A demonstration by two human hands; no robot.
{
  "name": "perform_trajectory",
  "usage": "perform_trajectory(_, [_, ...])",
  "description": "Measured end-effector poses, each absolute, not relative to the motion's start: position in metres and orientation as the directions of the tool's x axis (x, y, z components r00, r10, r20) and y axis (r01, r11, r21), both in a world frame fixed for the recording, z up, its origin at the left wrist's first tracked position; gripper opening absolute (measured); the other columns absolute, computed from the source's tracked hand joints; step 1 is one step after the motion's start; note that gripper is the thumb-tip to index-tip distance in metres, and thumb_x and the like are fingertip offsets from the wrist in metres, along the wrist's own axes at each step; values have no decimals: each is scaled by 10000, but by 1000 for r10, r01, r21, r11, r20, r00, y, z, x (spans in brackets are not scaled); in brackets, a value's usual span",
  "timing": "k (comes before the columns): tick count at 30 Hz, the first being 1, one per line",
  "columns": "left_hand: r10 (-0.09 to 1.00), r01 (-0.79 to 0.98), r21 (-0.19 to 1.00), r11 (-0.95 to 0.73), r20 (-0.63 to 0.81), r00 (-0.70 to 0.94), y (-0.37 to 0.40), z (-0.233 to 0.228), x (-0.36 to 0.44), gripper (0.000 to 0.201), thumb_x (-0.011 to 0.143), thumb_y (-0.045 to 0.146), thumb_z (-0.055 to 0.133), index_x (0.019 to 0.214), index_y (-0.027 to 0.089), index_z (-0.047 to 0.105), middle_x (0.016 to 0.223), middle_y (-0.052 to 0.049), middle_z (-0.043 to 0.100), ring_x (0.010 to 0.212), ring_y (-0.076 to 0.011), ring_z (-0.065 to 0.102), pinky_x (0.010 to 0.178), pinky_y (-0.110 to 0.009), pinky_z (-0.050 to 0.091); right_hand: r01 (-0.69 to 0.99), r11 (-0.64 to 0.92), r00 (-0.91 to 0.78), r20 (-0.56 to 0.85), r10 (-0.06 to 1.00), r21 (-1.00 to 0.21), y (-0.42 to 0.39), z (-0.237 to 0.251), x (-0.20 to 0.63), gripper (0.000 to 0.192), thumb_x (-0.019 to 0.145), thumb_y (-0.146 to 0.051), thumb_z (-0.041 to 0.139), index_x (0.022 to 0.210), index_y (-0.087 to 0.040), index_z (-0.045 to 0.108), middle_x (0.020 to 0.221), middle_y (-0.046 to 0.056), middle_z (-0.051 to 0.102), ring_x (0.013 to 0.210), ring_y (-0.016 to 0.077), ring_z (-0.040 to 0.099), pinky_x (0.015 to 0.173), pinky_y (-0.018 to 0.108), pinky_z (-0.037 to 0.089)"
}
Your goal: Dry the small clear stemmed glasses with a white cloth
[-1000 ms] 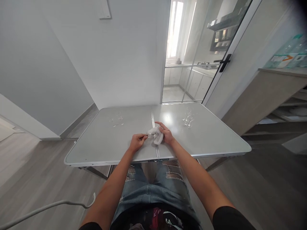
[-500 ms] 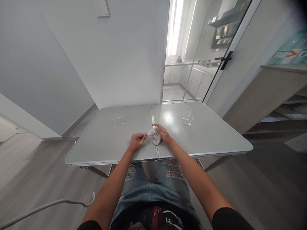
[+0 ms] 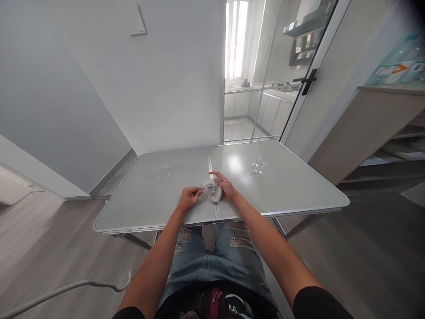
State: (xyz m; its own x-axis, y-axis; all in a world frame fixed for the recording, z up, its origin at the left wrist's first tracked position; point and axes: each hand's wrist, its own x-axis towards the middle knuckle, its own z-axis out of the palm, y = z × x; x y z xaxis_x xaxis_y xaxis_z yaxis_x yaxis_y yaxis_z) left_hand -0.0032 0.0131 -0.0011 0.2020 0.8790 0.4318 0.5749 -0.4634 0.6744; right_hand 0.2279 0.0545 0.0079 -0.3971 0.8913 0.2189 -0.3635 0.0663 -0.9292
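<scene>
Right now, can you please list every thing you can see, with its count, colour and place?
white cloth: one, white, table middle, in the right hand
small clear item: one, transparent, between both hands, partly hidden by the cloth
glasses on the left: a few, clear, far left of table
glasses on the right: a few, clear, far right of table
table: one, grey
glass door: one, black handle, behind right
left hand: one, fingers pinching the item
right hand: one, around the cloth
</scene>
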Motion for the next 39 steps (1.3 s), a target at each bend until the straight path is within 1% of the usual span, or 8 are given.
perform_trajectory(9, [887, 562, 696, -447, 425, 178, 16, -5, -4, 312, 885, 416, 635, 854, 156, 806, 722, -63, 744, 599, -136, 550, 588, -256, 413, -348, 64, -394, 208, 895, -935, 59, 5, 228, 491, 831, -501, 684, 1236, -230, 630, 696, -23, 605, 602, 150, 523, 578, 268, 448])
perform_trajectory(16, [897, 472, 806, -357, 436, -66, 23, -6, -8, 365, 868, 479, 646, 873, 149, 801, 699, -38, 721, 589, -139, 562, 575, -255, 431, -580, 108, -43, 163, 986, -807, 69, 6, 238, 442, 845, -411, 620, 1263, -276, 574, 731, -36, 565, 649, 158, 531, 589, 254, 433])
perform_trajectory(20, [887, 485, 792, -372, 457, -67, 21, -3, -7, 367, 884, 482, 628, 885, 153, 791, 701, -41, 713, 601, -139, 568, 600, -257, 438, -665, -14, -215, 173, 961, -747, 68, 6, 234, 513, 740, -254, 613, 1249, -289, 561, 1034, 2, 644, 883, 188, 602, 732, 295, 499])
perform_trajectory(25, [873, 541, 715, -443, 482, 77, 15, -1, -3, 322, 908, 444, 614, 946, 169, 778, 844, -76, 759, 662, -145, 588, 661, -272, 462, -557, -85, -441, 208, 873, -826, 61, 5, 222, 795, 616, -85, 699, 1348, -329, 507, 1097, -10, 631, 874, 164, 590, 724, 267, 495])
perform_trajectory(29, [867, 524, 722, -452, 493, 68, 14, 0, -2, 342, 918, 449, 591, 959, 153, 757, 826, -75, 744, 663, -148, 583, 652, -268, 462, -562, -84, -468, 232, 853, -823, 56, 5, 215, 855, 656, -173, 824, 1412, -341, 462, 1175, 13, 628, 988, 181, 607, 851, 313, 511])
perform_trajectory(32, [870, 518, 714, -472, 472, 143, 14, 0, -3, 328, 933, 430, 557, 858, 160, 727, 729, -41, 695, 619, -133, 555, 632, -252, 442, -571, -51, -457, 266, 849, -819, 54, 5, 204, 848, 627, -252, 890, 1379, -307, 502, 1194, 39, 635, 1034, 208, 615, 888, 332, 506])
perform_trajectory(35, [898, 511, 740, -438, 383, 215, 14, -1, -4, 357, 942, 400, 520, 706, 170, 658, 613, -10, 627, 553, -119, 528, 599, -238, 424, -597, 10, -380, 294, 877, -803, 54, 5, 189, 801, 593, -295, 916, 1304, -285, 549, 1088, 30, 657, 964, 205, 622, 833, 316, 511])
perform_trajectory(39, [921, 449, 804, -389, 324, 218, 15, -3, -4, 380, 948, 418, 503, 689, 168, 625, 622, -16, 639, 553, -121, 550, 589, -236, 435, -630, 24, -332, 296, 895, -777, 56, 5, 176, 739, 583, -278, 913, 1236, -277, 566, 967, 11, 648, 862, 187, 607, 742, 287, 512])
